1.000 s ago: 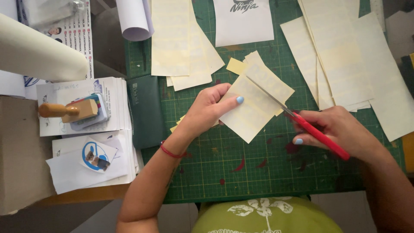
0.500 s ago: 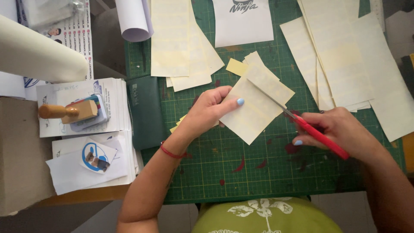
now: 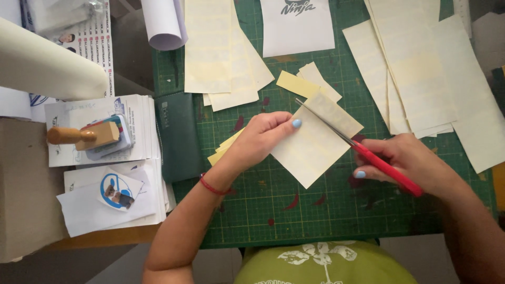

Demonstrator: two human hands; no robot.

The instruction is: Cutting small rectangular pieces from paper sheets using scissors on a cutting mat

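My left hand (image 3: 260, 139) pinches the left edge of a cream paper sheet (image 3: 310, 147) and holds it just above the green cutting mat (image 3: 294, 210). My right hand (image 3: 407, 163) grips red-handled scissors (image 3: 368, 155). Their thin blades run up and left across the top of the sheet, the tip near the sheet's upper left corner. Small cut cream strips (image 3: 307, 81) lie on the mat just beyond the sheet, and more yellow pieces (image 3: 223, 150) peek out under my left hand.
Stacks of cream sheets lie at the back left (image 3: 221, 52) and right (image 3: 426, 73) of the mat. A white printed sheet (image 3: 297, 26) sits at the back middle. A dark green pouch (image 3: 179, 137), a wooden-handled stamp (image 3: 84, 137) on paper piles and rolled paper (image 3: 47, 66) lie left.
The scissors' blades have closed further along the sheet's top edge, and the strip above the cut has tilted away. Both hands stay in nearly the same place.
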